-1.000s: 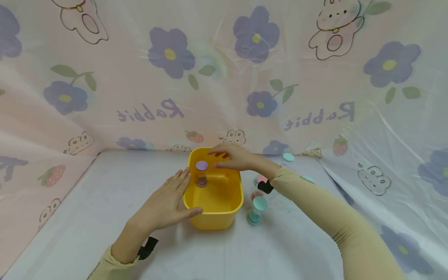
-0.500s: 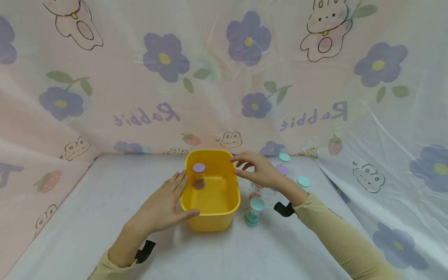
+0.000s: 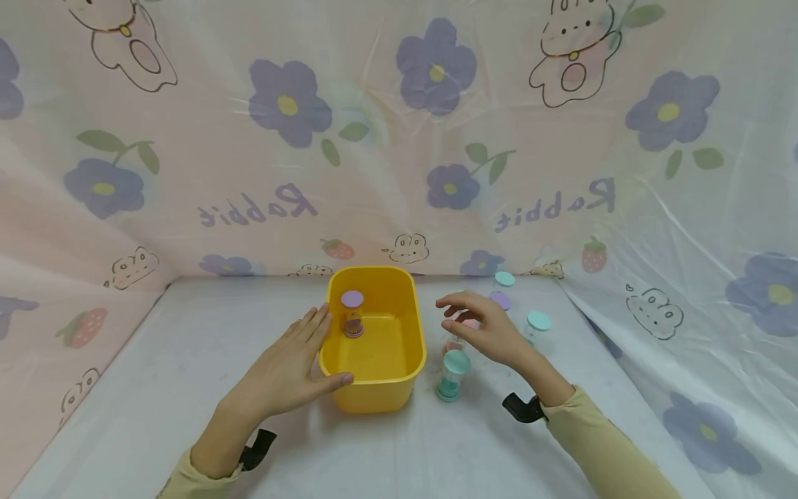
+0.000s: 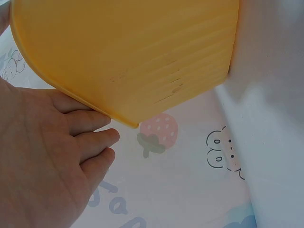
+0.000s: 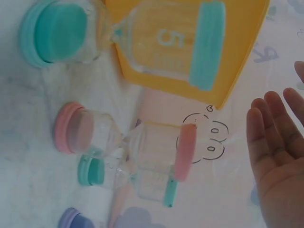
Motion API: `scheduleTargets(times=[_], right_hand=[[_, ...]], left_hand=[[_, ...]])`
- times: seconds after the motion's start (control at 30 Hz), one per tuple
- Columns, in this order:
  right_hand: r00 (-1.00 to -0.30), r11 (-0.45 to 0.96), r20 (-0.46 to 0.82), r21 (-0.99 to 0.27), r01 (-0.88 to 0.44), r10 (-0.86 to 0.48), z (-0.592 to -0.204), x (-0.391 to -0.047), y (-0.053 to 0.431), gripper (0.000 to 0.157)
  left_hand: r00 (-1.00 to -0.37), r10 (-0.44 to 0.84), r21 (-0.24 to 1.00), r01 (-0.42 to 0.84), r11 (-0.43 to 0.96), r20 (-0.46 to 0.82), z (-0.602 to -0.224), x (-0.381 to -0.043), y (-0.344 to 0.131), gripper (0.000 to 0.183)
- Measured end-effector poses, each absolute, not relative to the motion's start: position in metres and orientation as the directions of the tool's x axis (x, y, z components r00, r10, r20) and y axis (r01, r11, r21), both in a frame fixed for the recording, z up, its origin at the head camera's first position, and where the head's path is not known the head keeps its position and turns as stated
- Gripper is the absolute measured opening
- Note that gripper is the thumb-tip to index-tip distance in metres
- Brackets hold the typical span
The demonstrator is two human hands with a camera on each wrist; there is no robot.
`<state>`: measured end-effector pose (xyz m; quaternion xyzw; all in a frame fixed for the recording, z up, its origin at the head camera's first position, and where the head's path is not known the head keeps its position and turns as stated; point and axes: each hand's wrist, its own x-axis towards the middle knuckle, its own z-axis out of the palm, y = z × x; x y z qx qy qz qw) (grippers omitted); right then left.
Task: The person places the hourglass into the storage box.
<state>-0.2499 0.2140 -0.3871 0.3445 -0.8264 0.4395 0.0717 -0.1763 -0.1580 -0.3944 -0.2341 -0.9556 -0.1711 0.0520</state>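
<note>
A yellow plastic tub stands mid-table. Inside it, near the left wall, an hourglass with a purple cap stands upright. My left hand rests along the tub's left rim with straight fingers, its thumb by the front corner; the left wrist view shows the fingertips against the tub's rim. Right of the tub, my right hand hovers with loosely bent fingers and nothing in them. Below it are a teal hourglass, marked 5 in the right wrist view, and a pink hourglass, partly hidden by the hand in the head view.
Farther right and back stand more hourglasses: one teal-capped, one purple-capped and another teal-capped near the back edge. A patterned curtain hangs behind the white table.
My right hand has moved out of the tub, over its right rim, to above the hourglasses on the right. The left hand stays at the tub. The head view has shifted slightly.
</note>
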Motion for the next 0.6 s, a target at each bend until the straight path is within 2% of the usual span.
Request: scheduleTargets(times=[0.6], right_hand=[[-0.777,0.359,0.374,-0.728,-0.584,-0.507,-0.422,-0.223,0.231,0.040]], left_hand=[[-0.888,0.429,0.310,0.461,0.832,0.169,-0.393,-0.178,-0.158,0.115]])
